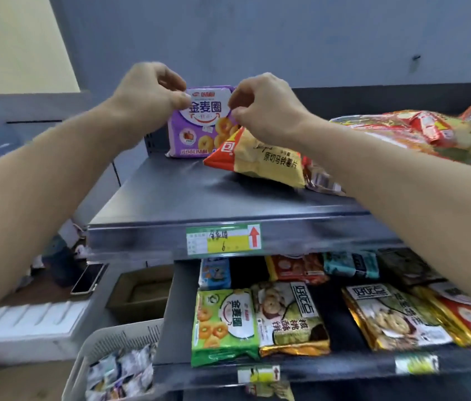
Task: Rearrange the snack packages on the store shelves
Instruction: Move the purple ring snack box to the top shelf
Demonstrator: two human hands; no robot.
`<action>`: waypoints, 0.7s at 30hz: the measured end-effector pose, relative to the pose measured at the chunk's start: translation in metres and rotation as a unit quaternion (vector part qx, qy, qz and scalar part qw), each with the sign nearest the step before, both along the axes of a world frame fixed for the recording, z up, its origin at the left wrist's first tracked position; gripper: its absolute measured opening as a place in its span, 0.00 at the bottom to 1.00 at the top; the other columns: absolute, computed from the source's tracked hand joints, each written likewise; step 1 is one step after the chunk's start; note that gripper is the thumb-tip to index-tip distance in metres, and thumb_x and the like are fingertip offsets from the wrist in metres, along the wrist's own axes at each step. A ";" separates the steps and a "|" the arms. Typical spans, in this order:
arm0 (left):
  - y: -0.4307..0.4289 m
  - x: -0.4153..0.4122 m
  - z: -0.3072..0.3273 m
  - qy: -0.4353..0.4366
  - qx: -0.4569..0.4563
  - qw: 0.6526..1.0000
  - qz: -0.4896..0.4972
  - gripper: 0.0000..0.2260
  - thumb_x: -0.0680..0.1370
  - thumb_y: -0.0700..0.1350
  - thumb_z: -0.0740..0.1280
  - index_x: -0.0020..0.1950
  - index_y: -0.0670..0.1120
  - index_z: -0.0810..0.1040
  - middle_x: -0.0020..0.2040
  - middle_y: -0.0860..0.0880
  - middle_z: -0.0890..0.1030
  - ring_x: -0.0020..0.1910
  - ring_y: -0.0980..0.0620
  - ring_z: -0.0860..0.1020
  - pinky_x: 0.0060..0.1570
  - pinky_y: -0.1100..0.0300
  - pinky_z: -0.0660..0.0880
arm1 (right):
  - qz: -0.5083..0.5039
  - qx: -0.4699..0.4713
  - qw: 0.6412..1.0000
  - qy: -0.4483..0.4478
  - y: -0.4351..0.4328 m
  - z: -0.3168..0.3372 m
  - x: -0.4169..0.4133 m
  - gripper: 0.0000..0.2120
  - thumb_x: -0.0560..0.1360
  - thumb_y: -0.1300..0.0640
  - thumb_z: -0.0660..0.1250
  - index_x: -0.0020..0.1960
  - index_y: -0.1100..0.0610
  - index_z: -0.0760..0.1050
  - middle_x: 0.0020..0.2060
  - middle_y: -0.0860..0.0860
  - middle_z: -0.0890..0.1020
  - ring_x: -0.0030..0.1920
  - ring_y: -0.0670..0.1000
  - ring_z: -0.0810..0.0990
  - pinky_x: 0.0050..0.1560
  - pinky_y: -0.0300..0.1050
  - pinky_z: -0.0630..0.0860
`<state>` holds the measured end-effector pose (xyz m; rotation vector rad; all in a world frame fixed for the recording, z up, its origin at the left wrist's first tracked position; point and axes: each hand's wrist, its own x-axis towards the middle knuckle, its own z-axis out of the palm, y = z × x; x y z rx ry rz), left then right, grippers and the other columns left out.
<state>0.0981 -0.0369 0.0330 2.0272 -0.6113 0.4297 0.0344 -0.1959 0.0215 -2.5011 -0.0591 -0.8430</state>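
A purple snack package (199,125) with ring biscuits printed on it stands upright at the back left of the top shelf (188,195). My left hand (150,91) pinches its upper left corner and my right hand (266,105) pinches its upper right corner. A yellow and orange chip bag (263,160) lies flat just in front of it, under my right wrist. Red and yellow snack bags (419,131) are piled at the shelf's right end.
The lower shelf (329,369) holds a green ring-biscuit pack (224,325), walnut-cookie packs (289,316) and several others. A white basket (118,366) of small wrapped sweets sits at the lower left. A phone (88,277) and a cardboard box (138,290) lie left of the shelves.
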 end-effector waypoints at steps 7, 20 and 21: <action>-0.045 -0.125 -0.023 -0.007 -0.004 0.999 -0.047 0.05 0.75 0.42 0.69 0.50 0.46 0.78 0.41 0.52 0.78 0.38 0.57 0.76 0.45 0.59 0.75 | 0.046 -0.027 0.999 0.009 -0.030 -0.015 -0.105 0.11 0.74 0.61 0.63 0.53 0.56 0.81 0.51 0.51 0.82 0.52 0.48 0.78 0.47 0.33 0.69; -0.049 -0.218 -0.134 0.155 0.173 0.969 -0.083 0.03 0.75 0.40 0.68 0.46 0.47 0.79 0.42 0.49 0.81 0.43 0.53 0.78 0.49 0.57 0.76 | 0.095 0.025 0.976 0.193 -0.033 -0.108 -0.206 0.09 0.74 0.59 0.66 0.50 0.56 0.83 0.43 0.50 0.81 0.45 0.48 0.77 0.38 0.37 0.72; -0.048 -0.213 -0.146 0.154 0.190 0.967 -0.077 0.03 0.75 0.40 0.68 0.47 0.47 0.79 0.43 0.49 0.81 0.44 0.53 0.78 0.47 0.59 0.75 | 0.093 0.034 0.972 0.211 -0.030 -0.119 -0.206 0.09 0.74 0.59 0.65 0.50 0.56 0.83 0.44 0.51 0.82 0.45 0.47 0.77 0.37 0.35 0.71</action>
